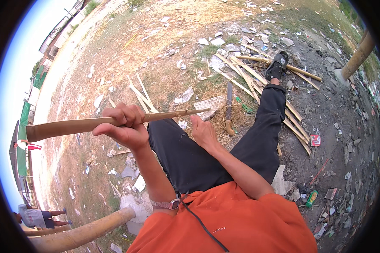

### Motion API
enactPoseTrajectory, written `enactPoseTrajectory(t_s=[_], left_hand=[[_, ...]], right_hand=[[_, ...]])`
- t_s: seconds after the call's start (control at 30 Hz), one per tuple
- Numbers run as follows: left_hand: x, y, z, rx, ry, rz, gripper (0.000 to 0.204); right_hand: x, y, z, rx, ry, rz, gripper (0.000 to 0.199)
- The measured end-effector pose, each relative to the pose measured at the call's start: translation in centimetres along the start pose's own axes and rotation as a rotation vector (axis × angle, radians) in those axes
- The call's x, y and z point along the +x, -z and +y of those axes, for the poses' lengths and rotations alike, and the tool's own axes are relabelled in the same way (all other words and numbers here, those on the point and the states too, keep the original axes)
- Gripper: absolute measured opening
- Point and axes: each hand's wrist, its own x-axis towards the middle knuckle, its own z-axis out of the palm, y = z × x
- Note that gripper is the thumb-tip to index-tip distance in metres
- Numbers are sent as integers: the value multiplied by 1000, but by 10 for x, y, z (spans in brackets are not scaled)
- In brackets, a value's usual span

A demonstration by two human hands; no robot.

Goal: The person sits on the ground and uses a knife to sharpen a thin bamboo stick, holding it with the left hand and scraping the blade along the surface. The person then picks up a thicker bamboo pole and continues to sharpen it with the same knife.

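Note:
A split bamboo strip [71, 129], broad at its left end and narrowing to the right, lies across my view. My left hand [126, 124] is closed round its middle, with the thumb pointing left. Just below the strip's thin tip is my right hand [204, 133], its fingers curled in over my dark trousers. Whether those fingers touch the tip or hold anything is hidden. Between my legs a long knife [229, 103] with a wooden handle rests on dry straw, beside a whitish flat board [210, 104].
Several bamboo strips [291, 120] lie under and beside my outstretched leg, and shorter ones [141, 95] beyond my other knee. A bamboo pole [88, 227] juts in at lower left; a post [359, 57] stands at right. Litter and broken tile cover the ground. Another person [36, 217] is far left.

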Motion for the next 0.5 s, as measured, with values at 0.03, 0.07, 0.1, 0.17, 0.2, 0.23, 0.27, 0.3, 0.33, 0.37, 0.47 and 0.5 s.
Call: enactPoseTrajectory(t_s=[0.03,0.07,0.1,0.17,0.2,0.23,0.27,0.3,0.33,0.37,0.47,0.5], left_hand=[[2,1,0,-12,9,-6,60],[8,3,0,-17,0,-58,60],[5,5,1,-7,-3,-56,60],[3,0,0,-12,-14,-52,60],[2,-2,-1,-7,-12,-53,60],[2,-8,-4,-26,-4,-64,60],[4,-16,-7,-65,-15,-93,60],[3,-12,-4,-56,-31,-107,61],[0,-5,-3,-41,-23,-116,61],[-2,4,-5,-68,-7,-138,62],[-2,-7,-5,-55,-8,-137,62],[-2,-9,-5,-53,-6,-112,62]], right_hand=[[0,-1,-1,-7,4,-1,42],[1,-1,-2,-13,8,-3,43],[-2,2,-7,6,-22,-55,44],[3,-9,28,-9,-133,-78,45],[2,-20,60,-13,-201,-93,46],[-11,-28,131,-161,-213,-183,47],[-12,-28,182,-310,-210,-261,48],[-4,-29,166,-275,-244,-188,47],[-8,-23,136,-243,-298,-131,46],[-14,-11,108,-227,-364,-74,46],[4,22,37,36,-139,69,43],[2,32,19,97,-114,50,42]])
